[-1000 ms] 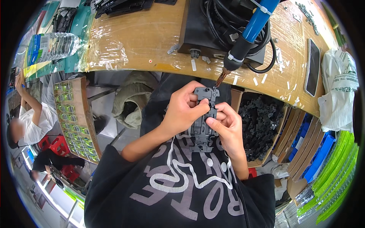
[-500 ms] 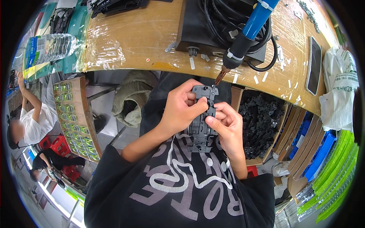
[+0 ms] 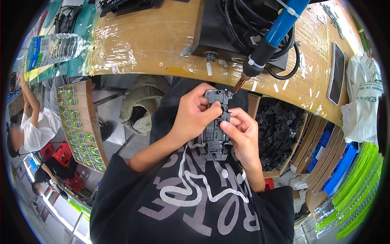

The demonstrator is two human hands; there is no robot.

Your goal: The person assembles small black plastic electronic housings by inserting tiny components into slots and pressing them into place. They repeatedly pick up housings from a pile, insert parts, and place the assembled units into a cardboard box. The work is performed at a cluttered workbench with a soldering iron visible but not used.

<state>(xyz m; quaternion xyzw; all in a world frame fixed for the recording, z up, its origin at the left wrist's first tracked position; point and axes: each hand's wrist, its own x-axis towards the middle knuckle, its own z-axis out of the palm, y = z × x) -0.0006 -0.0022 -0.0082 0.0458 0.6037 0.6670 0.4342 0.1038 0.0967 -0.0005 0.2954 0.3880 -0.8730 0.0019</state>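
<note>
Your long plastic part (image 3: 215, 140) is basically black, your fabric tee (image 3: 122, 211) black with grey lettering (image 3: 195, 225), that chunky tubular handle (image 3: 286, 25) bright blue.

Dark grey, chassis-like part (image 3: 214, 137): elongated, rigid-looking, one face visible, with moulded ridges, recesses and small raised features. Long axis ran nearly straight away from the body; near end flared sideways. It was held between left hand (image 3: 193, 116) and right hand (image 3: 244, 132), its middle partly covered.
</note>
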